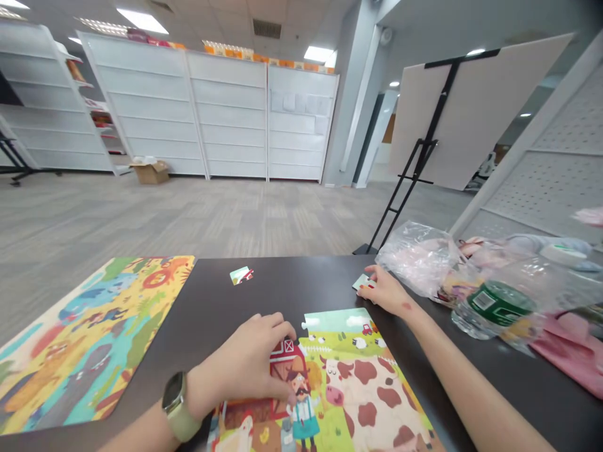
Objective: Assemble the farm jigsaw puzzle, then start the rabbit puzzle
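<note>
A farm jigsaw puzzle point(372, 402) lies on the dark table in front of me, showing a spotted cow, a moustached farmer and a red barn. My left hand point(257, 358) rests over its barn side, thumb and fingers apart and touching the picture; its palm hides part of the barn. Beyond the puzzle's top right, my right hand point(384, 290) has its fingers on a pale puzzle piece point(360, 282) at the table's far edge. Another loose puzzle piece point(241, 275) with light green and red lies near the far edge, left of centre.
On the left lies a colourful animal picture board point(94, 339). To the right are a clear plastic bag point(417, 254), a green-labelled plastic bottle point(494, 307) and pink cloth point(572, 351). A black easel point(417, 166) with a white board stands beyond the table point(296, 285).
</note>
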Motion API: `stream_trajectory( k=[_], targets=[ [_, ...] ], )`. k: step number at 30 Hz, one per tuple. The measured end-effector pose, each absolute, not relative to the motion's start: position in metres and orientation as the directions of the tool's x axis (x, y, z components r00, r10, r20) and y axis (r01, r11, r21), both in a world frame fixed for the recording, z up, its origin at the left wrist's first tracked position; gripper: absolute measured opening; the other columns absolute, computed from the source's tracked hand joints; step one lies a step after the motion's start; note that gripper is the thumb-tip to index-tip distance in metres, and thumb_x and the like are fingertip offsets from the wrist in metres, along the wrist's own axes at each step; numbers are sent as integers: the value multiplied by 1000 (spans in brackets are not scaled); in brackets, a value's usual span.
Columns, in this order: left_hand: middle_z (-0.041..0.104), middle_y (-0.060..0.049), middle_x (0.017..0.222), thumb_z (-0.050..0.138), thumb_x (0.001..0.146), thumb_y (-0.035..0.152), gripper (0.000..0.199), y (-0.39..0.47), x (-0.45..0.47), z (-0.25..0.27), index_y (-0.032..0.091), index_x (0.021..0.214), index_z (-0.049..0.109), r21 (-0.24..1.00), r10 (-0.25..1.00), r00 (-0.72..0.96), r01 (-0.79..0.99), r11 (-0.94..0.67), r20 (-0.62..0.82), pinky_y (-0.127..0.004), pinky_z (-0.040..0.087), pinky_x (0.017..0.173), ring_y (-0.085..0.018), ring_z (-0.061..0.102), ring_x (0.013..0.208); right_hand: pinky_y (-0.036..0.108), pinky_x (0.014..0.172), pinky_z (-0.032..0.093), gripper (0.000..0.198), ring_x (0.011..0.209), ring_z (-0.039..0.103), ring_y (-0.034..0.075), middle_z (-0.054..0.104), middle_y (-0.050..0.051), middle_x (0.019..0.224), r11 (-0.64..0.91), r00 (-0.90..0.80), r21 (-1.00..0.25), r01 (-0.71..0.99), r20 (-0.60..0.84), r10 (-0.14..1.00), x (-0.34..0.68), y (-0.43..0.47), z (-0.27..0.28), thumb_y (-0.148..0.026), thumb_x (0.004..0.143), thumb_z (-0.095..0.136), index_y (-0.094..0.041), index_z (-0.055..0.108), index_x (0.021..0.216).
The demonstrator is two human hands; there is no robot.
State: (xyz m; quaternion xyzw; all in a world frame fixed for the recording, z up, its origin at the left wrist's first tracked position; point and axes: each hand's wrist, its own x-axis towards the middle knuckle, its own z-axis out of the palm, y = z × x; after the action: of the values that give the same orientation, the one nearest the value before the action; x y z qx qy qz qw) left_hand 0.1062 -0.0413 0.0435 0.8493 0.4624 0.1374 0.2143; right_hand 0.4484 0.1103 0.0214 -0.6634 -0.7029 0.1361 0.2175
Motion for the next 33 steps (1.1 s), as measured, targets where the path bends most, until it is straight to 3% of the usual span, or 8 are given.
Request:
stream_trajectory(
  k=[3, 6, 9, 12, 15, 19, 27, 33],
  targets=[
    [65, -2, 103, 90, 64, 52, 60, -39, 103, 40, 24, 110, 64, 557, 848, 523, 681, -475, 84, -40, 45, 89, -26, 63, 91, 31, 74, 54, 59, 73, 71, 20, 72, 6, 96, 103, -13, -568, 817, 162, 987, 445, 107, 29, -29, 76, 71, -16, 58, 132],
    [64, -1, 97, 81, 79, 44, 38, -34, 102, 35, 22, 104, 62, 763, 894, 422, 525, -377, 150, -31, 46, 74, -19, 60, 82, 32, 74, 55, 53, 76, 73, 21, 73, 6, 95, 166, -39, -654, 738, 204, 978, 431, 96, 39, -36, 83, 64, -17, 57, 132],
    [65, -2, 93, 60, 96, 35, 16, -26, 103, 29, 21, 102, 57, 886, 936, 308, 366, -284, 172, -26, 46, 67, -15, 60, 78, 32, 71, 55, 45, 74, 72, 21, 73, 5, 85, 199, -163, -840, 505, 133, 978, 401, 72, 45, -48, 83, 67, -18, 62, 117],
    [70, -5, 102, 56, 97, 32, 16, -20, 107, 23, 20, 107, 53, 909, 945, 276, 323, -265, 177, -25, 51, 68, -15, 65, 83, 29, 65, 53, 32, 70, 68, 18, 72, 2, 81, 190, -387, -912, 363, 38, 921, 363, 42, 43, -48, 83, 70, -21, 62, 97],
    [73, -4, 93, 62, 92, 26, 19, -17, 109, 19, 18, 108, 56, 904, 943, 290, 338, -262, 165, -24, 52, 63, -15, 67, 74, 26, 63, 51, 19, 70, 66, 16, 70, 0, 78, 239, -531, -909, 342, 23, 847, 338, 23, 37, -40, 86, 67, -22, 60, 84],
    [73, -1, 80, 60, 93, 22, 11, -16, 106, 21, 18, 99, 68, 852, 942, 297, 441, -282, 158, -24, 49, 60, -14, 65, 66, 28, 66, 51, 16, 74, 68, 18, 72, 2, 80, 261, -524, -890, 374, 29, 851, 342, 27, 33, -36, 90, 57, -22, 62, 85],
    [74, -4, 93, 53, 100, 21, 25, 1, 103, 23, 21, 96, 77, 704, 888, 387, 557, -441, 250, -29, 50, 80, -18, 68, 85, 25, 59, 39, 15, 62, 60, 16, 67, -3, 67, 334, -502, -709, 622, -33, 864, 361, 32, 40, -15, 75, 49, -23, 61, 80],
    [73, -5, 95, 51, 101, 18, 27, 13, 101, 20, 21, 99, 78, 648, 825, 489, 536, -541, 284, -28, 51, 84, -18, 68, 89, 24, 56, 37, 17, 58, 59, 15, 68, -4, 65, 335, -514, -681, 651, -71, 855, 353, 24, 44, -16, 79, 49, -24, 62, 84]
  ],
)
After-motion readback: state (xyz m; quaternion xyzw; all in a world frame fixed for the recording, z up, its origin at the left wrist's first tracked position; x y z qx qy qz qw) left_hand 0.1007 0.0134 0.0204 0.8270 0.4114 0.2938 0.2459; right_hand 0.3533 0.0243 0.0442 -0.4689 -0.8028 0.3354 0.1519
